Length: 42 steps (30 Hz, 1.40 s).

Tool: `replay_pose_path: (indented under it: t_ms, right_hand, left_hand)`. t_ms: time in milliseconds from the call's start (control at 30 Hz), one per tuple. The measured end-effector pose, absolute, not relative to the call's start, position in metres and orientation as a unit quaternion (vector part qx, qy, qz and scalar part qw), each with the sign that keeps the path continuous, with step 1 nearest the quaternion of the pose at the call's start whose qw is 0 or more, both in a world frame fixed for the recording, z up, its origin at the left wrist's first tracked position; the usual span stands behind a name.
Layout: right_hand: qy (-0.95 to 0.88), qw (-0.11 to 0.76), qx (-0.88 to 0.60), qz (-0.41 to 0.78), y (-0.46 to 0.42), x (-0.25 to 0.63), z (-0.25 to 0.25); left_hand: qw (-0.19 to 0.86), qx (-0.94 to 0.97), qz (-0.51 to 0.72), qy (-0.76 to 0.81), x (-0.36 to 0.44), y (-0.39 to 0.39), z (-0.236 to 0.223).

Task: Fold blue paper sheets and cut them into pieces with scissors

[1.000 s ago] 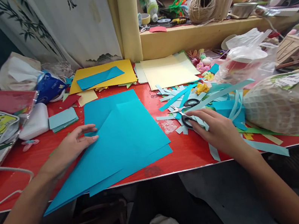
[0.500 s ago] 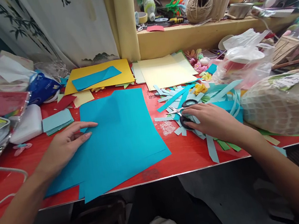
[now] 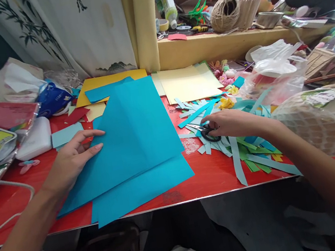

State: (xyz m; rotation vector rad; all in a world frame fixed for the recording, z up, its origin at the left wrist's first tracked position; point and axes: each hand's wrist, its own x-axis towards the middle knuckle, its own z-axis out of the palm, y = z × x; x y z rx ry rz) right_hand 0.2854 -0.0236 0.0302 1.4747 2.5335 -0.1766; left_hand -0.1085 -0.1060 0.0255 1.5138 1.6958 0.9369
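Observation:
My left hand (image 3: 84,156) rests at the left edge of the upper blue paper sheet (image 3: 133,135), thumb and index finger stretched out and apart; its other fingers are partly hidden. Another blue sheet (image 3: 152,188) pokes out below it, towards the table's front edge. To the right, my right hand (image 3: 228,124) has its fingers bent at the black handles of the scissors (image 3: 209,134), whose blades point left. The scissors lie low over a heap of cut paper strips (image 3: 237,161) in pale blue, blue and green.
Behind the blue sheets are yellow paper (image 3: 117,78) and cream sheets (image 3: 189,83). Small light-blue cards (image 3: 66,135) and a white box (image 3: 35,139) are on the left. A net-wrapped bundle (image 3: 321,121) stands right, below a cluttered ledge (image 3: 199,45) with twine (image 3: 224,13).
The upper blue sheet now sits farther back, partly over the yellow paper, with the lower sheet showing at the front. My right hand's fingers have curled more closely at the scissors' handles.

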Motion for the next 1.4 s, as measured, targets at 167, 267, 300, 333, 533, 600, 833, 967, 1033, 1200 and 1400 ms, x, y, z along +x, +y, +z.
replay_pose_path:
  t_ms: [167, 267, 300, 333, 533, 600, 833, 967, 1033, 1200, 1400]
  right_hand:
    - [0.866, 0.107, 0.489, 0.014, -0.026, 0.280, 0.025]
    - [0.871, 0.074, 0.470, 0.120, -0.034, 0.279, 0.026]
    - [0.870, 0.053, 0.463, 0.161, -0.036, 0.279, 0.027]
    - [0.866, 0.029, 0.457, 0.201, -0.038, 0.280, 0.028]
    - [0.838, -0.056, 0.443, 0.315, -0.039, 0.288, 0.037]
    - [0.831, -0.063, 0.454, 0.315, -0.038, 0.288, 0.042]
    - [0.784, -0.175, 0.536, 0.260, -0.028, 0.286, 0.061]
    - [0.778, -0.305, 0.537, 0.113, -0.019, 0.277, 0.063]
    - [0.794, -0.323, 0.515, 0.020, -0.015, 0.266, 0.063]
    - [0.818, -0.298, 0.422, -0.252, -0.005, 0.222, 0.065]
    - [0.811, -0.323, 0.306, -0.379, 0.042, 0.153, 0.056]
  left_hand:
    - [0.362, 0.594, 0.336, 0.635, -0.112, -0.092, 0.024]
    - [0.312, 0.651, 0.268, 0.637, -0.117, -0.080, 0.019]
    - [0.311, 0.653, 0.242, 0.647, -0.118, -0.077, 0.018]
    - [0.320, 0.645, 0.222, 0.657, -0.119, -0.074, 0.018]
    - [0.347, 0.579, 0.233, 0.700, -0.115, -0.066, 0.020]
    - [0.326, 0.596, 0.212, 0.703, -0.118, -0.060, 0.022]
    - [0.312, 0.685, 0.075, 0.654, -0.126, -0.026, 0.035]
    - [0.338, 0.629, 0.159, 0.682, -0.117, -0.003, 0.026]
    - [0.309, 0.626, 0.179, 0.693, -0.113, 0.010, 0.017]
    - [0.021, 0.767, 0.141, 0.626, -0.110, 0.035, -0.002]
    - [-0.031, 0.826, 0.100, 0.554, -0.105, 0.039, -0.027]
